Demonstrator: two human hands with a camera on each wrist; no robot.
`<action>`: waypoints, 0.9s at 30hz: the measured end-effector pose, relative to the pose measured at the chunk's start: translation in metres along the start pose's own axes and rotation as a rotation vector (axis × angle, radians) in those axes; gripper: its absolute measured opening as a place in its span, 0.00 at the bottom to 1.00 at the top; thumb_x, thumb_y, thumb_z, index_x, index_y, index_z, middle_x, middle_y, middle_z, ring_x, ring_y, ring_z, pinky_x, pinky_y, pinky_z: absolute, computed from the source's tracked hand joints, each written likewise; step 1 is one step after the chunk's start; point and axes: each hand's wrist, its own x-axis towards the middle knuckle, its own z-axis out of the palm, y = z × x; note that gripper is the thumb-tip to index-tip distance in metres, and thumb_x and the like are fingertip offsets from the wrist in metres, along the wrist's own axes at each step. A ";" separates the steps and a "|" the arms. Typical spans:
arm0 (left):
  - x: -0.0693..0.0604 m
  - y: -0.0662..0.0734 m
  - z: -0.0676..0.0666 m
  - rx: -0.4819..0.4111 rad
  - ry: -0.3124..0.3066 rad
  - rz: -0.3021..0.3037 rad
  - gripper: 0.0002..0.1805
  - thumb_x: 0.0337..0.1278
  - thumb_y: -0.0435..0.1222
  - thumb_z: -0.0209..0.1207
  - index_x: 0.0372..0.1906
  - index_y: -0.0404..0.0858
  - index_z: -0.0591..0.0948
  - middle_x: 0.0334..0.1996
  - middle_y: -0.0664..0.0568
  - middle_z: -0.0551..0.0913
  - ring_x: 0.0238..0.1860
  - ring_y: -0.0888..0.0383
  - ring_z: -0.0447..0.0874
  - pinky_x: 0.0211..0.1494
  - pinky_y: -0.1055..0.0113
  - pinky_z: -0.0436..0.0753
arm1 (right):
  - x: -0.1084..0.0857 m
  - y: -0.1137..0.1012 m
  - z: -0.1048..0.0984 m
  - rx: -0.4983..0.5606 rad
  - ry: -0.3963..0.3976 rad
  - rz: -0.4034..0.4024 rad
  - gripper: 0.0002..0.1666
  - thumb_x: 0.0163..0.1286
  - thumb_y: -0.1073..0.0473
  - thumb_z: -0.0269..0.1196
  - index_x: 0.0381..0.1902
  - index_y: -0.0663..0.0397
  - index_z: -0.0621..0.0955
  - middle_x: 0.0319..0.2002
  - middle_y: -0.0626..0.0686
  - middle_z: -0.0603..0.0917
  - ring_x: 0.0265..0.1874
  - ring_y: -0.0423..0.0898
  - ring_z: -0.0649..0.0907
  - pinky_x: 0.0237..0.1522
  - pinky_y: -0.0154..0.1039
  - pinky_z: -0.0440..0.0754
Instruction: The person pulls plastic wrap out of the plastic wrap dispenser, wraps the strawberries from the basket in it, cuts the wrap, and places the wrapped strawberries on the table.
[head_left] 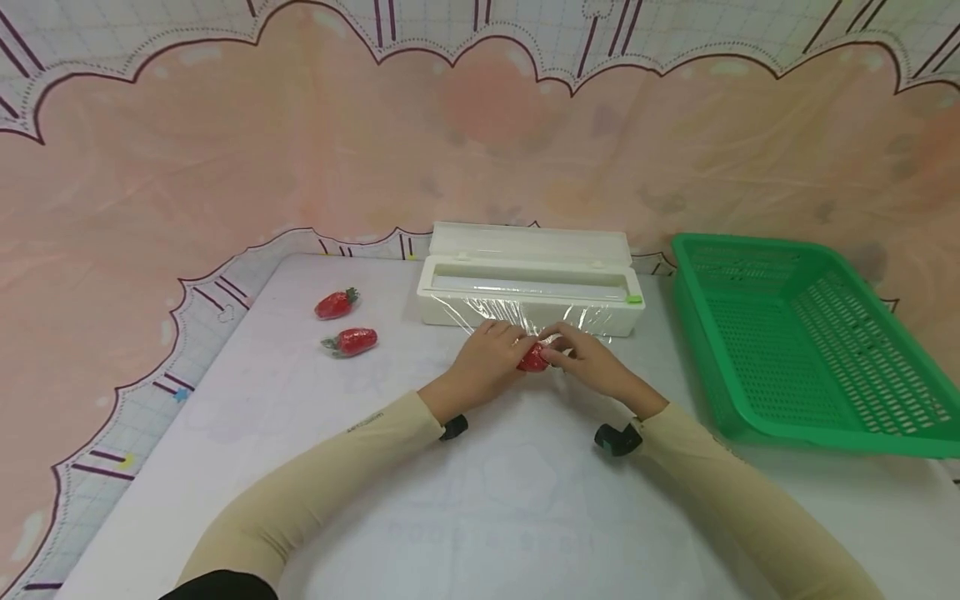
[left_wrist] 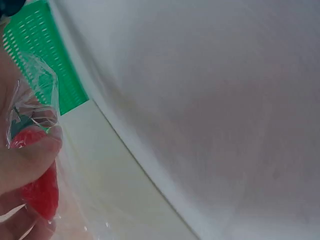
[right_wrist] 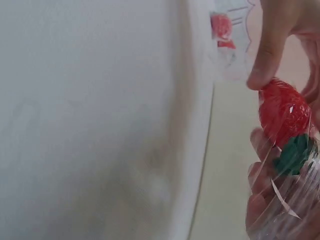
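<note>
Close in front of the white wrap box, a red strawberry (head_left: 533, 358) sits in clear plastic wrap (right_wrist: 300, 210). My left hand (head_left: 491, 358) grips its red body between thumb and fingers, as the left wrist view also shows. At the green leaf end (right_wrist: 295, 155), my right hand (head_left: 588, 358) has bent fingers around the gathered wrap, partly hidden behind it. Film stretches from the box (head_left: 525, 317) down to both hands. Two more strawberries, a wrapped-looking upper one (head_left: 336, 304) and a lower one (head_left: 351, 342), lie to the left.
A large green perforated basket (head_left: 750, 417) stands on the right of the white table (head_left: 480, 517). The box's lid (head_left: 525, 242) is raised at the back, with a film roll (head_left: 525, 287) inside. Behind hangs a peach-coloured patterned cloth (head_left: 337, 150).
</note>
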 end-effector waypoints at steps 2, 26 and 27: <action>0.001 -0.001 0.001 -0.045 -0.038 -0.042 0.23 0.49 0.46 0.66 0.50 0.41 0.80 0.43 0.52 0.85 0.46 0.55 0.81 0.54 0.61 0.76 | -0.001 -0.002 0.000 -0.083 0.042 -0.040 0.25 0.63 0.57 0.63 0.56 0.58 0.71 0.47 0.58 0.82 0.45 0.52 0.81 0.44 0.44 0.80; 0.002 -0.018 0.012 -0.382 -0.115 -0.237 0.18 0.55 0.36 0.63 0.52 0.37 0.80 0.42 0.49 0.84 0.44 0.53 0.83 0.51 0.58 0.79 | -0.001 0.008 -0.003 -0.320 0.243 -0.168 0.29 0.59 0.58 0.67 0.56 0.60 0.72 0.53 0.59 0.77 0.56 0.55 0.75 0.59 0.54 0.72; 0.003 -0.018 0.011 -0.385 -0.119 -0.245 0.18 0.56 0.36 0.62 0.52 0.37 0.80 0.42 0.49 0.85 0.45 0.53 0.83 0.51 0.58 0.79 | -0.001 0.009 -0.003 -0.357 0.273 -0.195 0.31 0.58 0.58 0.68 0.57 0.61 0.71 0.54 0.60 0.76 0.57 0.56 0.73 0.60 0.55 0.71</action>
